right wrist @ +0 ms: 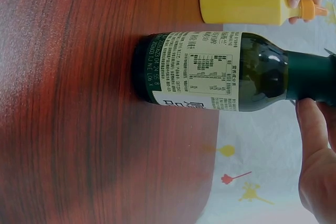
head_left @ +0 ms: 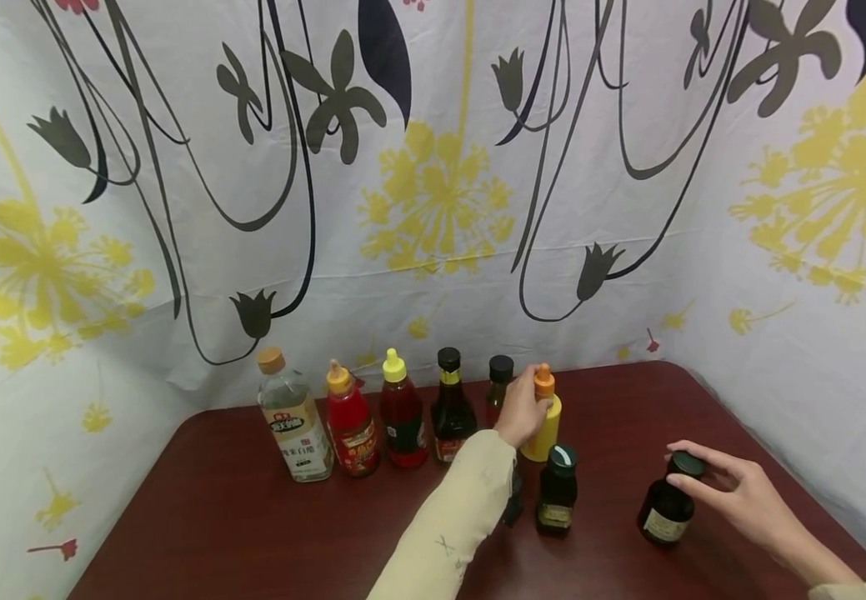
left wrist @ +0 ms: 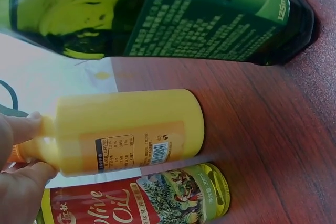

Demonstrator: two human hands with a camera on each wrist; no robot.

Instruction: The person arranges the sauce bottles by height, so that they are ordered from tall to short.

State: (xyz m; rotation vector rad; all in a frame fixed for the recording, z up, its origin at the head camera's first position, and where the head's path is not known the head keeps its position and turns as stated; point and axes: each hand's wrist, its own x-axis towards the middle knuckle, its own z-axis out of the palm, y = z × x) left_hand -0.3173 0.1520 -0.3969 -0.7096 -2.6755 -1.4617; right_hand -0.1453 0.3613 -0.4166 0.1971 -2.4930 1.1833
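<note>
My left hand grips a yellow squeeze bottle by its neck, just under the orange cap. Beside it, an olive oil bottle with a red label stands partly hidden by that hand in the head view. On the right, my right hand holds a dark green glass bottle by its green cap, thumb and fingers on either side. That bottle's base is at the tabletop. Between my hands stands another small dark green bottle, marked 125ml in the left wrist view.
Along the back of the dark red table stand a clear bottle with an orange cap, a red squeeze bottle, a yellow-capped sauce bottle and a dark sauce bottle. A patterned cloth hangs behind.
</note>
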